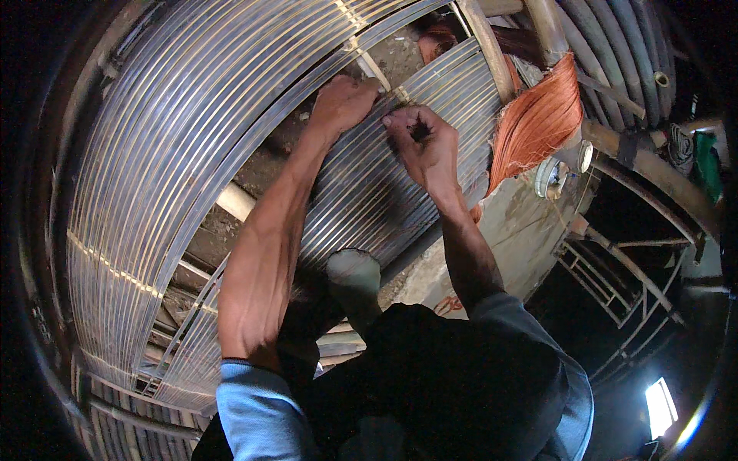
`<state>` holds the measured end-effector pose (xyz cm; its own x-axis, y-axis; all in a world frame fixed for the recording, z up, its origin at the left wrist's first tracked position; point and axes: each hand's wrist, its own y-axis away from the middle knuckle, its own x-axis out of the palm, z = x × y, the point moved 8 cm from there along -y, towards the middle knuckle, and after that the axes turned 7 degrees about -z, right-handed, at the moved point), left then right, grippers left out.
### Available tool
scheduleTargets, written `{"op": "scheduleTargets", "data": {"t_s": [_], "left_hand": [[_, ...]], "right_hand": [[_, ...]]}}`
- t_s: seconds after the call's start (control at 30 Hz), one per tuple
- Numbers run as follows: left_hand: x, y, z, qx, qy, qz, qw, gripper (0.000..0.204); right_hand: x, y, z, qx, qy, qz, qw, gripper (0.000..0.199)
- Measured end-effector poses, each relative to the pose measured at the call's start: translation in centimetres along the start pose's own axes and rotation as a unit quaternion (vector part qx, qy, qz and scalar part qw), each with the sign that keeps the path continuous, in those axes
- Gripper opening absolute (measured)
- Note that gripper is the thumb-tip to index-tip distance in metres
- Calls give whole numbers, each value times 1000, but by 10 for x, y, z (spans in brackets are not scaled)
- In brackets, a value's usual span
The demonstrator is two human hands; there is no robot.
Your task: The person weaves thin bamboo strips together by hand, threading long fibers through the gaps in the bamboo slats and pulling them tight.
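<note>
A panel of narrow, parallel bamboo-like slats (369, 200) lies beneath both my hands. At its far edge, my left hand (346, 106) is closed in a fist beside a pale crosspiece (375, 71); whatever its fingers grip is hidden. Close to its right, my right hand (424, 144) pinches thumb and forefinger together just above the slats, and anything between them is too fine to make out. Between the hands, a pale binding (400, 94) crosses the slats. A larger curved slatted panel (169, 138) spreads to the left, with a gap between the two.
To the right hangs a bundle of orange-red fibres (538, 119). Beyond it are a white round container (548, 178) and thick poles (661, 169). A pale pole (236, 201) shows in the gap between panels. At the lower right stands a ladder-like frame (596, 280).
</note>
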<state>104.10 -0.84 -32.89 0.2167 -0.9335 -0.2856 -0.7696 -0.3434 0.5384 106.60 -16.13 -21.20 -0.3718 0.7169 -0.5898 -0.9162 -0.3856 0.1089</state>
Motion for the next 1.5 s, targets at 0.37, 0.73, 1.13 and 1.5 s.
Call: {"op": "scheduleTargets", "data": {"t_s": [0.37, 0.73, 1.13, 1.5], "left_hand": [[25, 10, 9, -119, 175, 183, 960, 31], [35, 10, 22, -254, 500, 123, 819, 11], [21, 13, 2, -94, 429, 57, 897, 15], [34, 13, 14, -189, 503, 69, 841, 14]], "right_hand": [[-3, -1, -6, 32, -4, 5, 999, 10], [-3, 11, -23, -8, 35, 15, 999, 16], [-22, 5, 10, -5, 140, -9, 990, 16], [-44, 18, -22, 51, 92, -41, 994, 38]]}}
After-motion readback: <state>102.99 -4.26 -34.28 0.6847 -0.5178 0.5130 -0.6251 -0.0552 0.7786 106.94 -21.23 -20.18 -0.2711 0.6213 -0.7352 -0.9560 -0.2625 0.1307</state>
